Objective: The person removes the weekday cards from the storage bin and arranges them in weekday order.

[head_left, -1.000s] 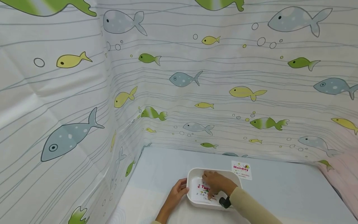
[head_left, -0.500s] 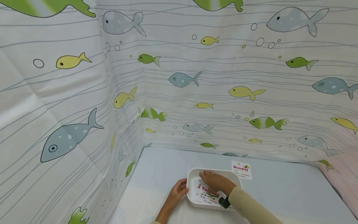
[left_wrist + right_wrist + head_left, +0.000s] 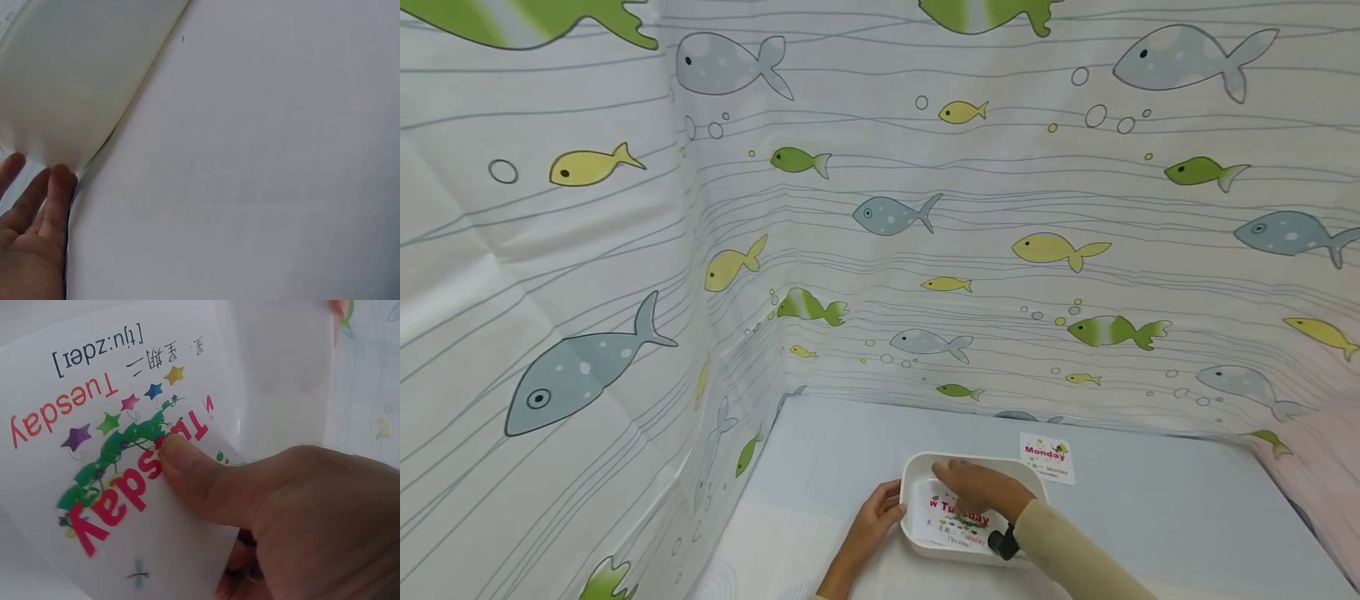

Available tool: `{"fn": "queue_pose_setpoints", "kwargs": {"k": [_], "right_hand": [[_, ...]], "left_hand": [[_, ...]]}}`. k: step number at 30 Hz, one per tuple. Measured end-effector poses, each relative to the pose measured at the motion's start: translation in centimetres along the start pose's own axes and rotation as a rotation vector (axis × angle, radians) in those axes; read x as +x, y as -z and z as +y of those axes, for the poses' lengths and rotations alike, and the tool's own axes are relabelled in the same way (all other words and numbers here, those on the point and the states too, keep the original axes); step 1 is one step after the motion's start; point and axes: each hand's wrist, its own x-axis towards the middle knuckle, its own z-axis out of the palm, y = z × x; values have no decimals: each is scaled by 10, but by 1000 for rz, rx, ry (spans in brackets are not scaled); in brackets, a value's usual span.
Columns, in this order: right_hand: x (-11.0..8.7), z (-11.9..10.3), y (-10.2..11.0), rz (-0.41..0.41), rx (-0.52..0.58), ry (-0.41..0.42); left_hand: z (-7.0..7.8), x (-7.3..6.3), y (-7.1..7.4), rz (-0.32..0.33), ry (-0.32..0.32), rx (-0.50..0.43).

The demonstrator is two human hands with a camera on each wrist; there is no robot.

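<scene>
A white rectangular plastic box (image 3: 940,550) with rounded corners stands on the table in the head view. Against its left outer wall rest the fingertips of my left hand (image 3: 874,515), fingers fairly straight; the left wrist view shows those fingers (image 3: 57,200) touching the wall. My right hand (image 3: 983,487) reaches inside the box and pinches a printed "Tuesday" card (image 3: 94,469). In the right wrist view the thumb (image 3: 187,465) lies across the red lettering, while the other fingers are mostly hidden behind the card. Extra printing shows near the card's edge; I cannot tell whether another card lies beneath.
A "Monday" card (image 3: 1047,458) lies flat on the table just behind the box's right end. Fish-printed sheeting (image 3: 970,250) encloses the back and left of the pale blue and white table (image 3: 1135,508). A black wrist camera (image 3: 1003,543) sits at my right sleeve.
My right hand has shifted slightly left within the box, showing more of the "Tuesday" lettering. My left hand and the "Monday" card have stayed put.
</scene>
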Motion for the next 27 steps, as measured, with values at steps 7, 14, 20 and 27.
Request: {"fn": "queue_pose_setpoints", "kwargs": {"k": [7, 14, 20, 27], "right_hand": [[-4, 2, 5, 29, 12, 64], [-7, 6, 11, 37, 177, 83], [-12, 18, 6, 27, 340, 41], [-20, 29, 14, 89, 434, 23]], "left_hand": [[1, 0, 0, 3, 3, 32], [6, 2, 1, 11, 12, 15], [4, 1, 0, 7, 17, 3], [3, -1, 0, 26, 27, 16]]}}
